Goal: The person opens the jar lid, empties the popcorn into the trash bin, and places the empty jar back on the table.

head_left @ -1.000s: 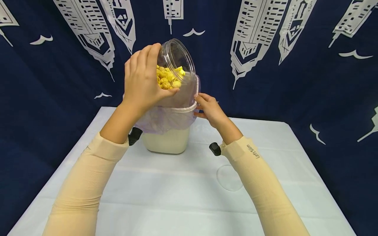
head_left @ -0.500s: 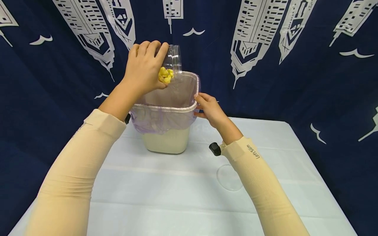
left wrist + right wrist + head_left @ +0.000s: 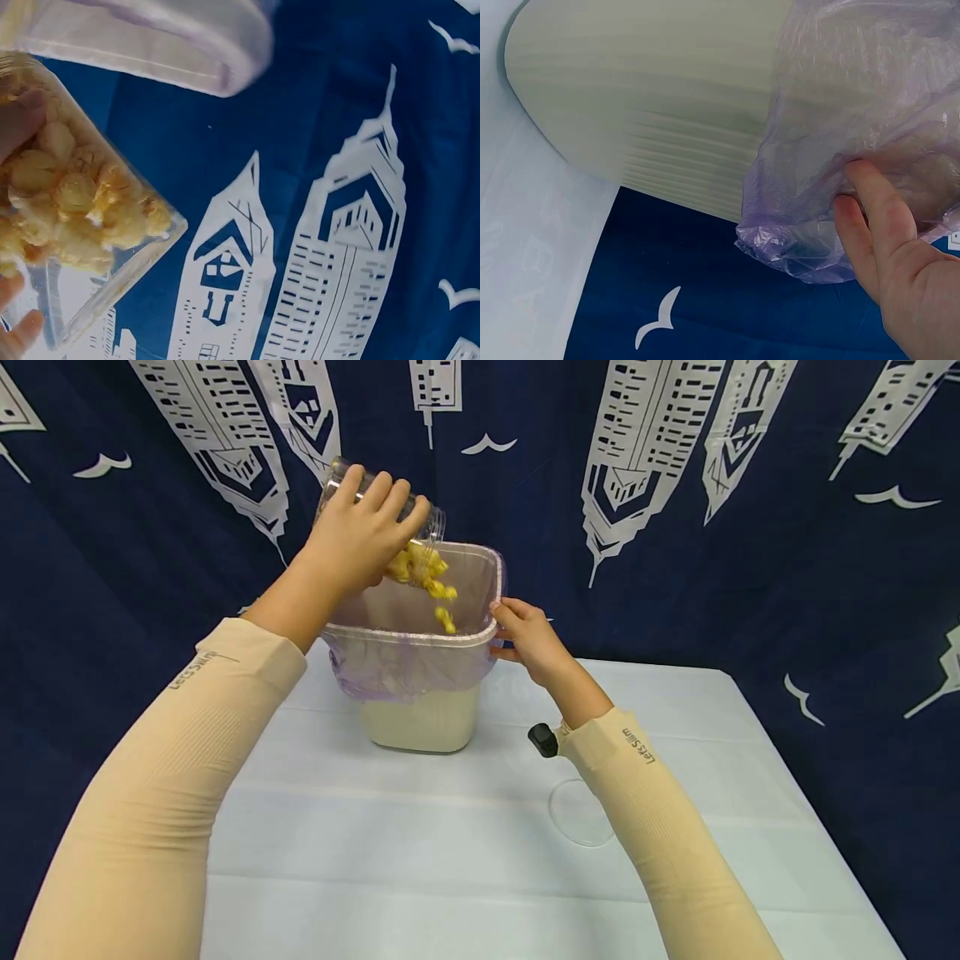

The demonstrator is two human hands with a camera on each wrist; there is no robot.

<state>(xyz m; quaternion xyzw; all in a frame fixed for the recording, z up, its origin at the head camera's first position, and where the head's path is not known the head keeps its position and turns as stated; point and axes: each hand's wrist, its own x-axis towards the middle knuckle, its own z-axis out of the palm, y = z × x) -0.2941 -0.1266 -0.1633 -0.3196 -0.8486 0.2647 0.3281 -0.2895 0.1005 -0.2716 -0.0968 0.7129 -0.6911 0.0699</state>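
Observation:
My left hand grips a clear plastic jar, tipped with its mouth down to the right. Yellow popcorn slides out of it, and a few pieces fall into the trash can below. Seen from the left wrist, more popcorn fills part of the jar. A thin purple trash bag lines the cream can and folds over its rim. With my right hand I hold the can's right rim. In the right wrist view, its fingers lie against the bag's outside.
On the white table a clear round lid lies partly behind the right forearm. The can stands towards the table's back edge. Behind hangs a dark blue curtain with white building prints.
My left hand has tilted the jar further, its mouth swinging down and its base rising to the left. Popcorn now drops out. The right hand stays at the rim.

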